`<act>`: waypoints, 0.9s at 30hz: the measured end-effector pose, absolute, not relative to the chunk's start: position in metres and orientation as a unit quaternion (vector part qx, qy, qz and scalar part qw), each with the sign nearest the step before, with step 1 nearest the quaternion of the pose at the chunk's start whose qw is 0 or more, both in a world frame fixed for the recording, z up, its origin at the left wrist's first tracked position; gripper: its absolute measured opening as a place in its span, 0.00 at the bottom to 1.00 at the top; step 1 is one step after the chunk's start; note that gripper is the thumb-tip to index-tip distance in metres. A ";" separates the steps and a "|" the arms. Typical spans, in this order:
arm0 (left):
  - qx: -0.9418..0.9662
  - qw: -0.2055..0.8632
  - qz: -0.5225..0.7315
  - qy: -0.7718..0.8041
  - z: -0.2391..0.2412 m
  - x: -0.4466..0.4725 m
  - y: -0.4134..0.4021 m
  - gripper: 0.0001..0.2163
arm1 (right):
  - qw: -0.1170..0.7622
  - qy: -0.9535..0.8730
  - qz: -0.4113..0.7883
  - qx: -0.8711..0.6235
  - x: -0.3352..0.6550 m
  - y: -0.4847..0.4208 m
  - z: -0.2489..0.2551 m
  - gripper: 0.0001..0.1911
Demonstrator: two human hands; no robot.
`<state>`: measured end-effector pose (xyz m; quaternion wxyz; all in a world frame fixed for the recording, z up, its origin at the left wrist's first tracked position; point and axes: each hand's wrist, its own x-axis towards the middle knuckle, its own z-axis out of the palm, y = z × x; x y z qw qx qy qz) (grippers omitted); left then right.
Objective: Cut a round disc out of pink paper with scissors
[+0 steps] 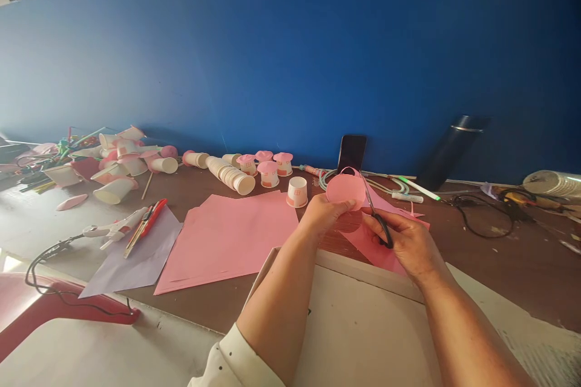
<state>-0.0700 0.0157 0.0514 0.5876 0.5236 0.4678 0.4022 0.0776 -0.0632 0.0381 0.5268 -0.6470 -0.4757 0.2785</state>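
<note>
A round piece of pink paper is pinched in my left hand, thumb on top near its lower edge. My right hand grips scissors by their black handles, the blades pointing up along the right edge of the round piece. A thin pink strip curls off above it. Pink paper offcuts lie beneath and behind my hands. Just left of my left hand, a small paper cup stands upside down. Several cups topped with pink paper stand beyond it.
Pink sheets and a lilac sheet carry a red cutter and a glue gun. Stacked cups lie behind. A phone and a dark bottle lean at the blue wall. Cables spread rightward.
</note>
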 end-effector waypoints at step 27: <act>0.489 0.604 0.423 0.466 0.045 -0.073 0.023 0.08 | 0.510 -0.493 0.294 -0.640 0.089 -0.058 0.029 0.25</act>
